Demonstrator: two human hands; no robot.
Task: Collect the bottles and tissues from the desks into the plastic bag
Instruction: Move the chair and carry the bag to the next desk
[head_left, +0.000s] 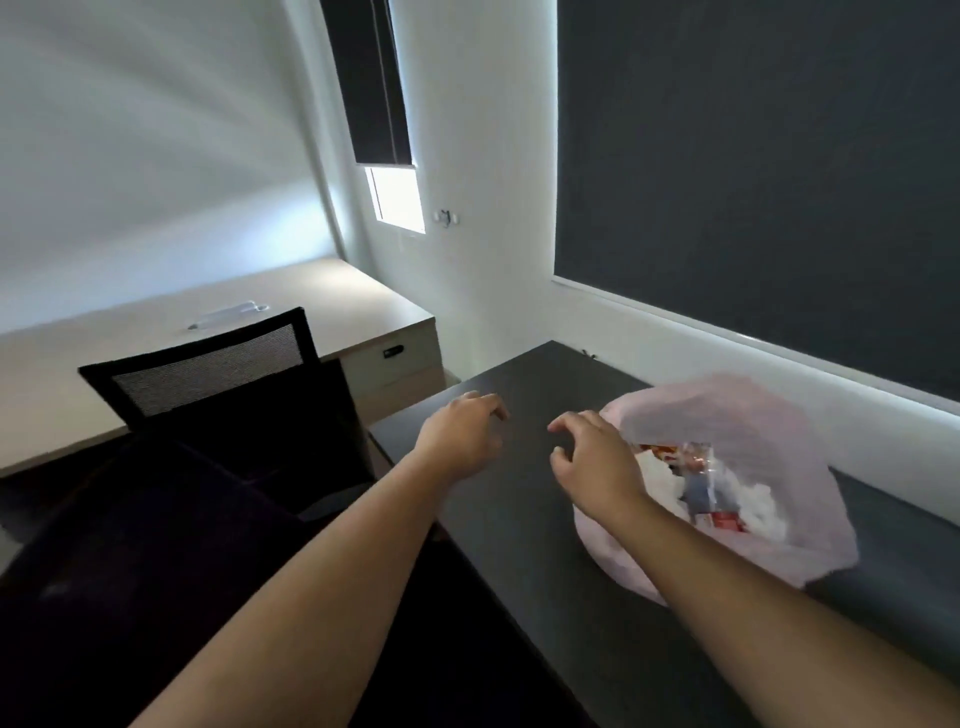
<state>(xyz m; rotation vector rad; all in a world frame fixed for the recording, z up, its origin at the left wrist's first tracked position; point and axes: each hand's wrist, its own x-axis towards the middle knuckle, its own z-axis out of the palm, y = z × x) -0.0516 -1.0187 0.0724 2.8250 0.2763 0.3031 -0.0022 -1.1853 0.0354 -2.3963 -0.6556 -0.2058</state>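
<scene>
Plastic bag (727, 415) rests open on dark bench (519, 519), holding tissues (758, 506) and bottle (698, 480). Left hand (460, 434) and right hand (597, 457): empty, fingers apart. Risk: unsupported bag may slump, spilling contents.

No text can be read anywhere. The red and orange wrappers (691, 483) inside the plastic bag (727, 415), right of centre, are too blurred.
</scene>
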